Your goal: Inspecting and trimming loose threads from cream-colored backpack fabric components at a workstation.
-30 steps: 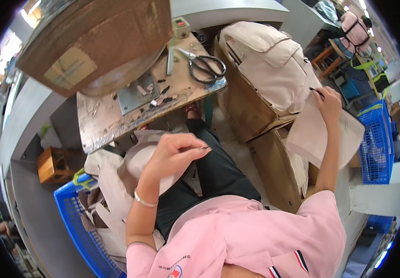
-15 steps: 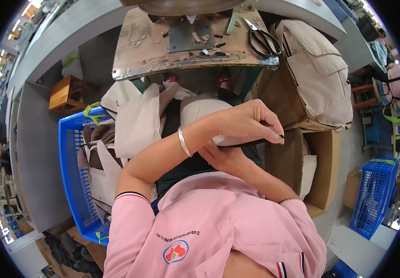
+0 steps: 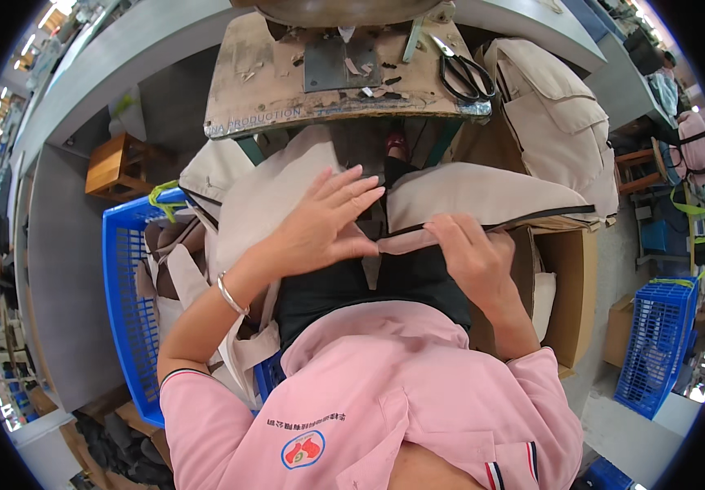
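Across my lap lies a beige fabric panel edged with black trim, its pointed end reaching right over a cardboard box. My right hand is closed on the panel's near edge, thumb and fingers pinching at the trim. My left hand is open, fingers spread and palm down, left of that panel. Under and beyond it hangs another large beige fabric piece, draped over my left thigh; whether the palm touches it I cannot tell.
Ahead stands a worn wooden work table with a metal plate, scraps and black-handled scissors. At left, a blue basket holds fabric pieces. A beige bag sits at right, above an open cardboard box.
My arms were crossed and have parted; the left hand moved left and spread open. The trimmed panel now lies unfolded to the right, with my right hand at its near edge.
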The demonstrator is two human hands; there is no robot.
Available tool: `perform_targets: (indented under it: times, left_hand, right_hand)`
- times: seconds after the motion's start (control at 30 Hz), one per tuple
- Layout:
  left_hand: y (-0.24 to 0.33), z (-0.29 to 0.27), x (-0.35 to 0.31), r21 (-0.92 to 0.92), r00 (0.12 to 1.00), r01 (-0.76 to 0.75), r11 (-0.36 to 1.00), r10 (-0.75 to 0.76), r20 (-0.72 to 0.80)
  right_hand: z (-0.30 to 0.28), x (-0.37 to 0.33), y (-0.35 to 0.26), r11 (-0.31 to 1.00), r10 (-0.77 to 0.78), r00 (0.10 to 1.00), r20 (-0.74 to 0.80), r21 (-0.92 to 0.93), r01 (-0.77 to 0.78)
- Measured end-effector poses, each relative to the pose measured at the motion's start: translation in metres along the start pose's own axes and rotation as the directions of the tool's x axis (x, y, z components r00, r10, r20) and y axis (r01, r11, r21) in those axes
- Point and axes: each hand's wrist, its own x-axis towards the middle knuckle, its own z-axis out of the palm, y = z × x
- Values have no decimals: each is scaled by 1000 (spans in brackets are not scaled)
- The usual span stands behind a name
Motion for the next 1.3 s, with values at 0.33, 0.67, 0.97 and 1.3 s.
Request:
perform_targets:
  times: [0.33, 0.67, 0.97, 1.3]
  left_hand:
    - [-3, 15, 4, -742, 961, 274, 612, -205, 186]
    - [-39, -88, 73, -860, 898, 181, 478, -437, -54]
    - [-90, -95, 114, -903, 826, 225, 366, -563, -23]
    - [-91, -104, 125, -932, 750, 142, 333, -650, -118]
  right_hand:
    - [-12, 46, 42, 994, 98, 987, -127, 57, -91]
    - [31, 134, 90, 886, 318, 943, -92, 384, -261]
    - [78, 171, 125, 854, 376, 926, 7, 386, -350]
    - [88, 187, 138, 862, 356, 935, -9, 390, -325]
